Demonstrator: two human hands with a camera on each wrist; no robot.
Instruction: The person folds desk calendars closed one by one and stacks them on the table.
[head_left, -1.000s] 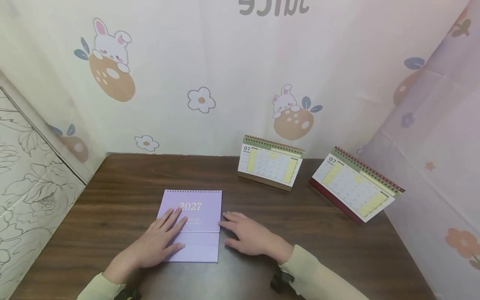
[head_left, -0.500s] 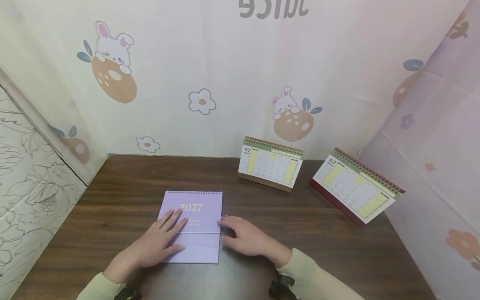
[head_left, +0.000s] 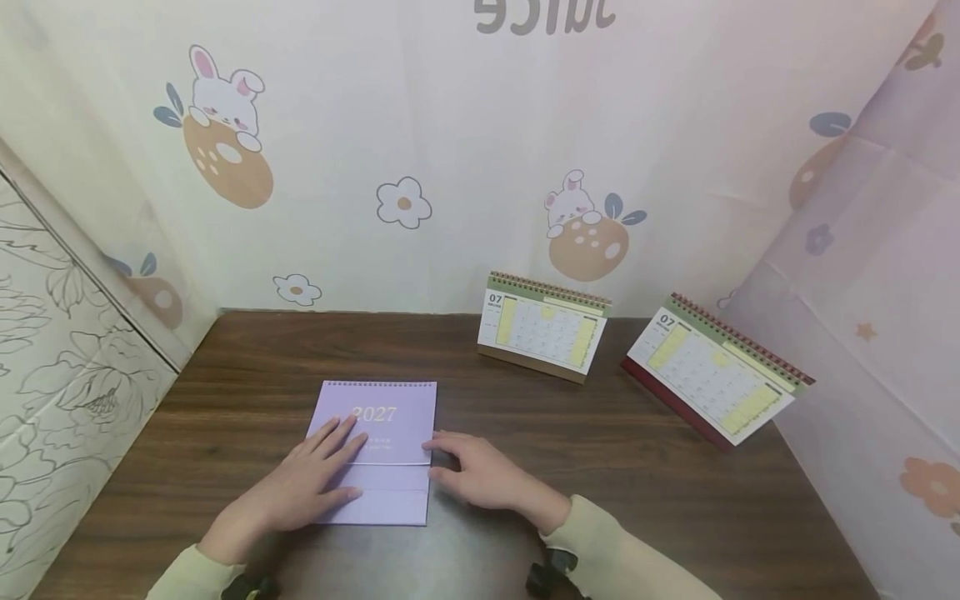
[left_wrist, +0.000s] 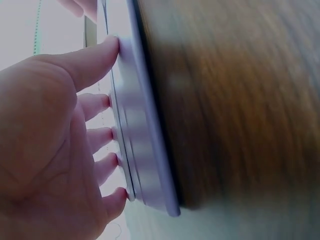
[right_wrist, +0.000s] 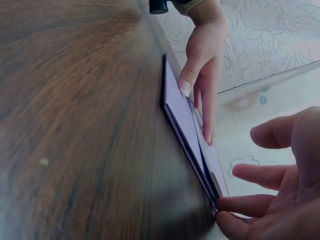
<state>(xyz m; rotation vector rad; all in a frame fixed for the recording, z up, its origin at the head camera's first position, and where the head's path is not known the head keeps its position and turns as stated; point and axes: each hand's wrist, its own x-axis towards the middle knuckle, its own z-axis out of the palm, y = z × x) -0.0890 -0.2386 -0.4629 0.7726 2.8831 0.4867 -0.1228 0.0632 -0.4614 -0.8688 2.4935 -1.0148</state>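
Note:
A purple desk calendar (head_left: 408, 410) marked 2027 lies folded nearly flat on the table, spiral binding at its far edge. My left hand (head_left: 303, 483) rests on its left part with fingers spread, covering some of the print. In the left wrist view, the thumb and fingertips touch the calendar (left_wrist: 142, 145) from above. My right hand (head_left: 487, 475) is at the calendar's right edge, fingers loosely extended. The right wrist view has the lower fingers of that hand (right_wrist: 280, 195) touching the calendar's edge, thumb raised away. A narrow gap shows between the calendar's layers (right_wrist: 182, 112) there.
Two upright desk calendars stand at the back right: one with a tan base (head_left: 543, 327), another with a dark red base (head_left: 716, 371), both showing 07. The dark wooden table (head_left: 247, 358) meets a printed curtain (head_left: 465, 150) behind.
My right hand has moved left, up against the purple calendar's right edge. The calendar has slid slightly left, and my left hand has shifted with it. Both upright calendars stay in place.

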